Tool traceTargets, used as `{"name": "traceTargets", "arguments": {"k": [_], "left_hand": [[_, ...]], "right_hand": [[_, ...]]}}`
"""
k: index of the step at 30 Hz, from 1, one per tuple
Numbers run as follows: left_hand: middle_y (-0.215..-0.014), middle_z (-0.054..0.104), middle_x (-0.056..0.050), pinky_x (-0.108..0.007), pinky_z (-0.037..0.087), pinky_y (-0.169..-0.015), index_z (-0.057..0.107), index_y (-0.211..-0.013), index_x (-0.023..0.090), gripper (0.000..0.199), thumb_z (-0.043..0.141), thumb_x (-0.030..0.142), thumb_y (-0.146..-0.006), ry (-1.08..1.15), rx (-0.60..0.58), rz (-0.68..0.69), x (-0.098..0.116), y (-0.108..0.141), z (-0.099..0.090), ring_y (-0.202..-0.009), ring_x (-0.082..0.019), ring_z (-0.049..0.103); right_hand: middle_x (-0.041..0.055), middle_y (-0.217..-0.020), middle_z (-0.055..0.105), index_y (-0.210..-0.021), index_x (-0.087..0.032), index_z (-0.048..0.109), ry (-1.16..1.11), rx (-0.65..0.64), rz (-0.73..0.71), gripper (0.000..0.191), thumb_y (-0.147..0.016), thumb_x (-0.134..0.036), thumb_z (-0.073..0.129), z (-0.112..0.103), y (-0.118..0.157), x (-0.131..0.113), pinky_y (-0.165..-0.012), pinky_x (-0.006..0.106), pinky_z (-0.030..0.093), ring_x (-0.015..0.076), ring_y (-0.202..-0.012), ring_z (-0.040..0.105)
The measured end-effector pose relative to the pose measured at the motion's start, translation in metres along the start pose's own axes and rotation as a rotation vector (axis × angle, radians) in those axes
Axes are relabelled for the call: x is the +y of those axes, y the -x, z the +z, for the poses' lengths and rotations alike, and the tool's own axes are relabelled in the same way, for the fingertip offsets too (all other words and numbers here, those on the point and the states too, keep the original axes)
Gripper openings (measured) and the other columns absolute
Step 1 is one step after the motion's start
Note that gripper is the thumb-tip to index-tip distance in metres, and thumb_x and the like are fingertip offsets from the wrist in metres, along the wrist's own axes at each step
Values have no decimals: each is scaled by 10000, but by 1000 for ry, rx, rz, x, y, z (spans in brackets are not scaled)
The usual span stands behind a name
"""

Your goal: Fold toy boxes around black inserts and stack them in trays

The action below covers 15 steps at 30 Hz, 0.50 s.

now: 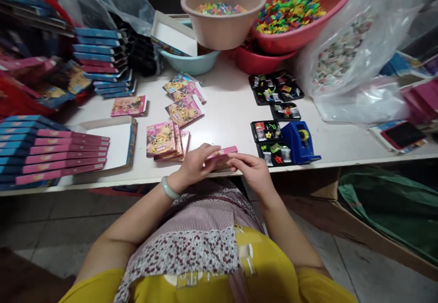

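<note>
Close to the table's front edge, a small pink printed box (226, 150) is held between both hands. My left hand (199, 164) is closed around its left end. With thumb and fingertips, my right hand (251, 168) pinches its right end. Left of my hands lies a stack of pink boxes (164, 141), with more loose pink boxes (185, 110) behind. On the right stands a blue tape dispenser (298, 143), beside black compartment trays (267, 132) holding small colourful toys and packets.
Pink and blue boxes (68, 152) fill an open carton at left, with a blue stack (99, 56) behind. A beige basin (222, 24), a tilted pink basin (308, 29) and a clear bag (352, 52) stand at the back. A phone (404, 137) lies at right.
</note>
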<state>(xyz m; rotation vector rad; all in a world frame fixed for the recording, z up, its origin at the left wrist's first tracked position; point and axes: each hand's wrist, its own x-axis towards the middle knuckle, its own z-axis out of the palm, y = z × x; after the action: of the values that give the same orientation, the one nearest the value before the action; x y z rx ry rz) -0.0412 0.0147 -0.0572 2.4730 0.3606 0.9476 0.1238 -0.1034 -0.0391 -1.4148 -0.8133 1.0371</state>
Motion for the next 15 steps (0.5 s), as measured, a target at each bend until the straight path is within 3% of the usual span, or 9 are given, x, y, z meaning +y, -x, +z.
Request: {"name": "traceTargets", "arguments": {"k": [4, 7, 9, 11, 13, 15], "left_hand": [[-968, 601, -55, -246, 502, -657, 473, -1385, 259, 423, 450, 215, -965, -152, -151, 80, 0, -3, -5, -778, -142, 590], [-982, 612, -61, -254, 508, -684, 526, -1333, 256, 374, 458, 229, -966, -98, -124, 63, -6, -5, 0, -806, -144, 600], [-968, 617, -58, -259, 512, -704, 562, -1295, 247, 345, 466, 239, -964, -42, -86, 13, -9, -6, 5, -811, -141, 603], [-954, 623, -58, -267, 516, -724, 598, -1249, 227, 318, 471, 243, -958, 17, -38, -33, -11, -8, 9, -822, -142, 607], [-943, 636, -65, -285, 521, -757, 631, -1181, 197, 279, 474, 247, -955, 92, 25, -87, -13, -10, 6, -848, -148, 611], [-940, 657, -70, -302, 523, -796, 651, -1098, 177, 233, 508, 285, -950, 188, 95, -178, -18, -9, -9, -877, -154, 620]], "right_hand": [[-20, -729, 707, -1290, -223, 616, 146, 24, -13, 562, -783, -458, 670, 12, -15, -1, -611, 305, 531, 129, -534, 585], [-7, -681, 685, -1413, -203, 492, 496, 95, -94, 702, -801, -504, 657, -1, -20, 2, -596, 308, 496, 165, -545, 586], [5, -659, 656, -1374, -194, 531, 710, 137, -164, 700, -792, -563, 655, -12, -25, 7, -610, 320, 486, 186, -575, 586], [39, -746, 662, -1260, -199, 614, 785, 144, -238, 646, -769, -617, 654, -19, -33, 12, -639, 337, 498, 203, -647, 601], [71, -867, 677, -1119, -205, 665, 681, 45, -244, 564, -759, -638, 643, -17, -42, 17, -672, 351, 523, 218, -742, 624], [71, -907, 688, -998, -210, 671, 476, -92, -165, 492, -748, -633, 647, -5, -51, 19, -693, 354, 542, 222, -790, 640]]}}
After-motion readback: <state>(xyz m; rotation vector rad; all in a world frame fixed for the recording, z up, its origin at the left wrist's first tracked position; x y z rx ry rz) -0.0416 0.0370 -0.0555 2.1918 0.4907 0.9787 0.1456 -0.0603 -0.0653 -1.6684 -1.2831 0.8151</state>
